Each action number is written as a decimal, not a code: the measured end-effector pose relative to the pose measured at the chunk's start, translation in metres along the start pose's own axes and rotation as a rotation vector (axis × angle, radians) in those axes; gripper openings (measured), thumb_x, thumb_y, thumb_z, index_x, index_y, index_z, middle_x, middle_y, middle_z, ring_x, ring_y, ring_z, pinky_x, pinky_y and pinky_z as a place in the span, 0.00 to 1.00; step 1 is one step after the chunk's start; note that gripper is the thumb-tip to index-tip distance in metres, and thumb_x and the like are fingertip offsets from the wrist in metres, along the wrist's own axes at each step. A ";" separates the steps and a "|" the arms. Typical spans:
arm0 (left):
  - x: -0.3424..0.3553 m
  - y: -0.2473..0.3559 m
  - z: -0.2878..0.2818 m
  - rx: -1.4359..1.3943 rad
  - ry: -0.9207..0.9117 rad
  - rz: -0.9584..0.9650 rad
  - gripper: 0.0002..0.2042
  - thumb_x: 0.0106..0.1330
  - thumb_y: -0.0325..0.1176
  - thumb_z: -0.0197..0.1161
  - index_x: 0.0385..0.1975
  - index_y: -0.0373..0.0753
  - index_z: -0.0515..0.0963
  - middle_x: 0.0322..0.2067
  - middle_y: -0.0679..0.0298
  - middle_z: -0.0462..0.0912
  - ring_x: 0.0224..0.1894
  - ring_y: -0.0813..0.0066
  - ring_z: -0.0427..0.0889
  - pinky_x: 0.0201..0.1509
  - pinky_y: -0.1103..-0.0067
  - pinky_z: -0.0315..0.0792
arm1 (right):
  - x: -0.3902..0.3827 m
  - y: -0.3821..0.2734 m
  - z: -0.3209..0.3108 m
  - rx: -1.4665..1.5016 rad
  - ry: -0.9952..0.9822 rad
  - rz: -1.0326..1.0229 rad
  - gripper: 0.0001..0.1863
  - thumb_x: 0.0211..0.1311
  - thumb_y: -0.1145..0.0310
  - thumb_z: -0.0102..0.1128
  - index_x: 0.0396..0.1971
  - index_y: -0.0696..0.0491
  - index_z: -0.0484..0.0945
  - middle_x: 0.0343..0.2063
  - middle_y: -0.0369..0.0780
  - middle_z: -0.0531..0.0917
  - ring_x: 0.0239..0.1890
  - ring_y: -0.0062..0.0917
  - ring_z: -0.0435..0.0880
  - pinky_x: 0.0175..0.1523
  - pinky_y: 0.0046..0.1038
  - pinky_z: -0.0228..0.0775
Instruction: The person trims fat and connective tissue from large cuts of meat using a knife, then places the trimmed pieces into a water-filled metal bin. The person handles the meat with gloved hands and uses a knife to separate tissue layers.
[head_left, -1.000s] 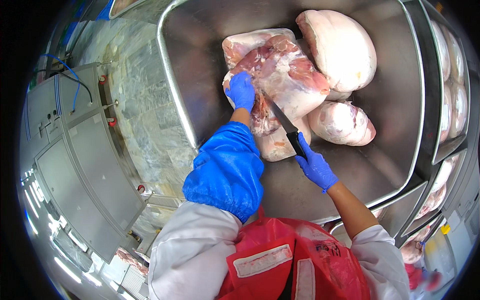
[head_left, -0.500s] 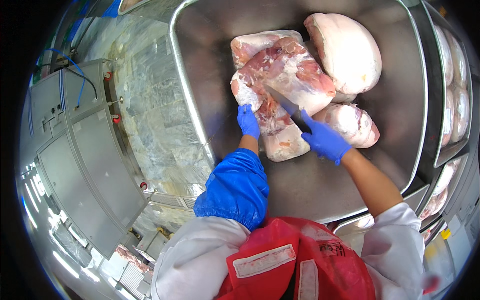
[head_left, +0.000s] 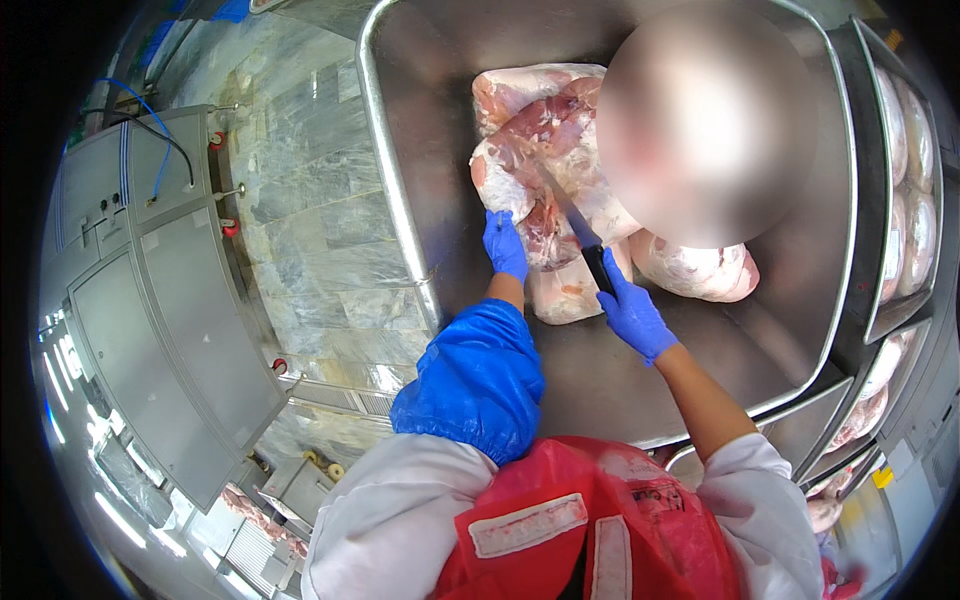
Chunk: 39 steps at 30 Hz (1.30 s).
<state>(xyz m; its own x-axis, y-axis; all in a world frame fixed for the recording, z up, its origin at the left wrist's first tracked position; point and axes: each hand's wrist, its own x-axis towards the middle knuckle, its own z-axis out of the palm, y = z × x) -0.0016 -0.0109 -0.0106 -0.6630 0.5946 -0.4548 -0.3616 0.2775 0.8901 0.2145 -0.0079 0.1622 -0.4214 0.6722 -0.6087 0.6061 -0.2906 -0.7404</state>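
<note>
A large raw cut of meat (head_left: 560, 130), red with white fat, lies on other pieces in a deep metal tub (head_left: 400, 200). My left hand (head_left: 505, 243), in a blue glove, is closed on the pale near-left end of this cut. In my right hand (head_left: 637, 318), also gloved in blue, is the black handle of a knife (head_left: 571, 210). Its blade points away and to the left, lying across the meat, with the tip near the cut's middle. Below it rests a pale piece of meat (head_left: 575, 295). Another piece (head_left: 695, 268) sits to the right.
A round blurred patch hides the tub's upper right. Racked trays of wrapped meat (head_left: 905, 180) stand close on the right. Beyond the tub's left rim are a tiled floor (head_left: 310, 200) and a grey cabinet on wheels (head_left: 165, 330).
My right hand has shifted slightly nearer and left, and the knife has turned to point more directly away. The left hand keeps its hold. The whole view has shifted a little.
</note>
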 end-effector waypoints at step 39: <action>-0.027 0.066 0.048 0.336 -0.404 0.178 0.10 0.61 0.33 0.53 0.35 0.32 0.74 0.31 0.62 0.76 0.34 0.73 0.74 0.39 0.79 0.69 | -0.149 -0.026 0.010 -0.022 0.523 0.126 0.35 0.57 0.69 0.48 0.63 0.46 0.45 0.32 0.58 0.76 0.33 0.53 0.74 0.36 0.44 0.65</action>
<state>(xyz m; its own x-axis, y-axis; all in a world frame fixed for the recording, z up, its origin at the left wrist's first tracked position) 0.0240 0.0276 0.0614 -0.3665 0.8781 -0.3075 0.0058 0.3327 0.9430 0.2548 -0.1072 0.2691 0.0443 0.8843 -0.4648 0.6468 -0.3800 -0.6613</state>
